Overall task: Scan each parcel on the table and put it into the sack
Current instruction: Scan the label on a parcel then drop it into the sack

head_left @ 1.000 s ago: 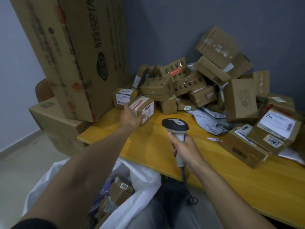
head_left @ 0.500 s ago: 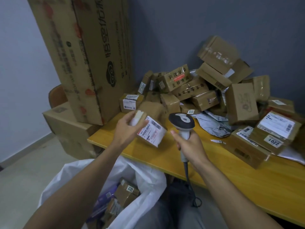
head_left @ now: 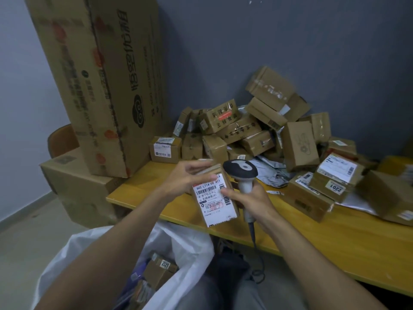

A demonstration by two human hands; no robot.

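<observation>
My left hand [head_left: 186, 179] grips a small cardboard parcel [head_left: 215, 199] by its top, holding it above the table's front edge with its white barcode label facing me. My right hand [head_left: 248, 199] holds the grey-handled barcode scanner [head_left: 241, 173] upright just right of the parcel, and its thumb touches the label's right side. The scanner's cable hangs down below the table. A white sack [head_left: 185, 245] stands open on the floor at lower left with several parcels inside. A heap of cardboard parcels [head_left: 252, 130] lies at the back of the yellow table [head_left: 335, 247].
A tall printed carton [head_left: 102, 81] leans on the table's left end, above a big box [head_left: 73, 175] on the floor. Labelled boxes [head_left: 335, 177] and a grey poly bag [head_left: 270, 173] crowd the table's right. A brown chair back [head_left: 61, 142] shows at left.
My left hand took a small parcel from the table's back left and brought it toward me. The parcel turned label-up beside the scanner, and my right thumb came onto it.
</observation>
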